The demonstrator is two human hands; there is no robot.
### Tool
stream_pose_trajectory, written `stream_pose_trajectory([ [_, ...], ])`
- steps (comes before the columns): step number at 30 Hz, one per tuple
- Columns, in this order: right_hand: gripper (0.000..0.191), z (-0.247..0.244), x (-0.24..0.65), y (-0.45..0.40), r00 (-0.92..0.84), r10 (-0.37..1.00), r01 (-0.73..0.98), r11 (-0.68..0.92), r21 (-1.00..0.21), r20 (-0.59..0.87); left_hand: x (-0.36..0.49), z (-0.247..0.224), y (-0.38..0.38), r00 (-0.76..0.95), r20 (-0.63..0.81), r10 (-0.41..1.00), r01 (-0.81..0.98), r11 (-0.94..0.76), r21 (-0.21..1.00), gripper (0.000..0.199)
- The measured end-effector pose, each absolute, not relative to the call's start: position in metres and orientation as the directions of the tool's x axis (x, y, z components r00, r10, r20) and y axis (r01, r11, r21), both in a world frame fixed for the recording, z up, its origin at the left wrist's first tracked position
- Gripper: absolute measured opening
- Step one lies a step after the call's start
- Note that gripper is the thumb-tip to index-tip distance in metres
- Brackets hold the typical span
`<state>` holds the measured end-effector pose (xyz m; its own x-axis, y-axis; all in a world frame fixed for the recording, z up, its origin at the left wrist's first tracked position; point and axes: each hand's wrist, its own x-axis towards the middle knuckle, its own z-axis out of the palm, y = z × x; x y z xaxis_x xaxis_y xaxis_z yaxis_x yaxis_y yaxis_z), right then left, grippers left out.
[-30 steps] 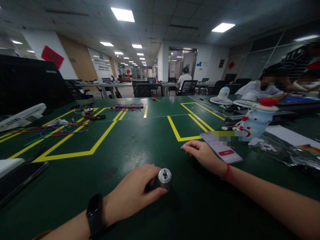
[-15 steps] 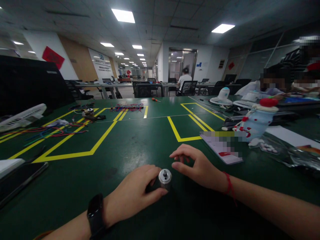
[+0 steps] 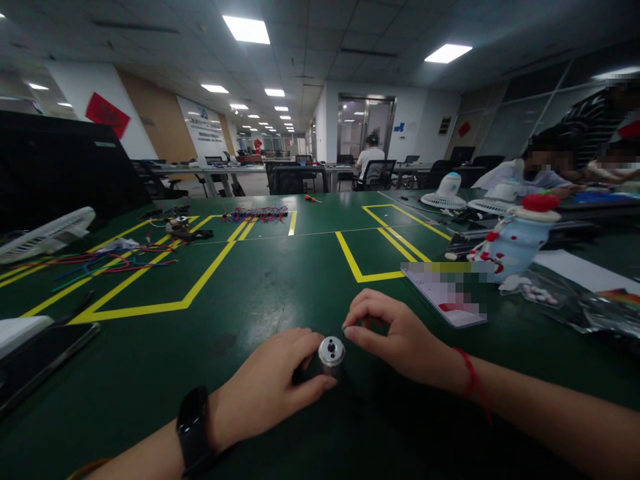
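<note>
A small silvery cylindrical motor (image 3: pixel 331 357) stands upright on the green table, its round top showing a dark centre and small holes. My left hand (image 3: pixel 275 370) grips it from the left, thumb in front and fingers behind. Just to the right of the motor is my right hand (image 3: pixel 387 330), its thumb and index finger pinched together. A tiny bit of something shows at those fingertips, too small to name. The right hand is apart from the motor.
A phone-like flat slab (image 3: pixel 443 297) lies beyond my right hand, near a pale blue bottle (image 3: pixel 520 240) with a red top. At left are loose wires (image 3: pixel 120 260) and a dark phone (image 3: pixel 45 363). An orange screwdriver (image 3: pixel 313 199) lies far back. People sit at right.
My right thumb and index finger have closed into a pinch beside the motor. The raised bit on the motor's top centre now looks lower and darker. My left hand keeps its grip.
</note>
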<state>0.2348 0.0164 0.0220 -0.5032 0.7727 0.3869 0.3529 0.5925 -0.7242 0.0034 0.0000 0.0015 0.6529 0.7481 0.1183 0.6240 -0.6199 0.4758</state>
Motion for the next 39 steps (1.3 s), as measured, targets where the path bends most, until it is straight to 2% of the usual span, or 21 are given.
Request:
stream_pose_trajectory([
  [5,0.007,0.010,0.250,0.019,-0.700,0.682,0.447,0.650,-0.615,0.211,0.002,0.001,0.000,0.646,0.105,0.756,0.634,-0.608,0.478,0.020],
  [8,0.008,0.010,0.251,0.016,-0.727,0.657,0.461,0.681,-0.568,0.199,0.002,0.001,0.000,0.644,0.092,0.759,0.640,-0.601,0.478,0.020],
  [10,0.011,0.012,0.250,0.016,-0.718,0.663,0.439,0.667,-0.602,0.211,0.002,0.001,-0.001,0.646,0.084,0.759,0.642,-0.599,0.478,0.020],
  [13,0.009,0.014,0.256,0.026,-0.603,0.753,0.423,0.582,-0.694,0.263,0.003,0.004,-0.001,0.650,0.082,0.755,0.635,-0.599,0.488,0.019],
  [17,0.022,0.005,0.272,0.054,-0.235,0.928,0.463,0.367,-0.807,0.288,0.003,0.005,-0.001,0.652,0.090,0.753,0.620,-0.597,0.509,0.018],
  [20,0.030,-0.005,0.281,0.068,-0.187,0.950,0.492,0.310,-0.814,0.249,0.003,0.004,0.000,0.652,0.092,0.752,0.617,-0.598,0.511,0.018],
  [22,0.031,-0.007,0.281,0.069,-0.232,0.945,0.514,0.319,-0.796,0.229,0.003,0.004,0.000,0.654,0.091,0.751,0.619,-0.600,0.508,0.017],
  [25,0.020,-0.002,0.274,0.059,-0.357,0.907,0.550,0.397,-0.735,0.223,0.003,0.005,-0.001,0.652,0.084,0.753,0.628,-0.599,0.496,0.018],
  [27,0.015,0.004,0.268,0.049,-0.515,0.825,0.554,0.528,-0.643,0.234,0.003,0.005,-0.002,0.653,0.079,0.753,0.633,-0.600,0.488,0.019],
  [29,0.022,0.007,0.262,0.039,-0.668,0.710,0.510,0.655,-0.557,0.223,0.003,0.004,-0.002,0.654,0.080,0.752,0.634,-0.603,0.484,0.019],
  [31,0.026,0.008,0.257,0.032,-0.748,0.631,0.461,0.717,-0.523,0.205,0.003,0.004,-0.001,0.654,0.085,0.752,0.634,-0.605,0.481,0.020],
  [34,0.015,0.008,0.252,0.027,-0.751,0.623,0.420,0.707,-0.569,0.220,0.003,0.004,-0.001,0.654,0.085,0.752,0.634,-0.606,0.480,0.019],
  [39,0.012,0.018,0.235,0.019,-0.495,0.763,0.334,0.608,-0.720,0.415,0.004,0.003,-0.001,0.658,0.090,0.747,0.629,-0.612,0.480,0.019],
])
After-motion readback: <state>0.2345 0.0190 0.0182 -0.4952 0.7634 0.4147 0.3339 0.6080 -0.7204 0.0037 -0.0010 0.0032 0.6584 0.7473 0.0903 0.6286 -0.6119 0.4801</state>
